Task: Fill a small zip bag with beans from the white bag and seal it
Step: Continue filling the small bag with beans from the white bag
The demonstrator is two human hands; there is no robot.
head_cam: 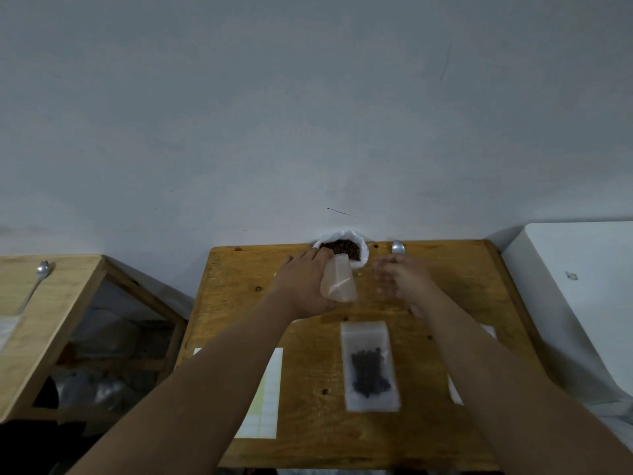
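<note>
A white bag (362, 252) of dark beans (342, 248) stands open at the far edge of the wooden table (308, 423). My left hand (305, 286) holds a small empty translucent zip bag (338, 281) just in front of the white bag. My right hand (400, 279) hovers to the right of it, blurred, fingers loosely spread, holding nothing that I can see. A metal spoon (398, 248) lies just beyond my right hand. Nearer me, a second zip bag (370, 365) with dark beans inside lies flat on the table.
White sheets of paper lie at the table's left (270, 392) and right (455, 389) near edges. A second wooden table (58, 296) at left bears another spoon (37, 279). A white surface (575, 286) stands to the right. A grey wall rises behind.
</note>
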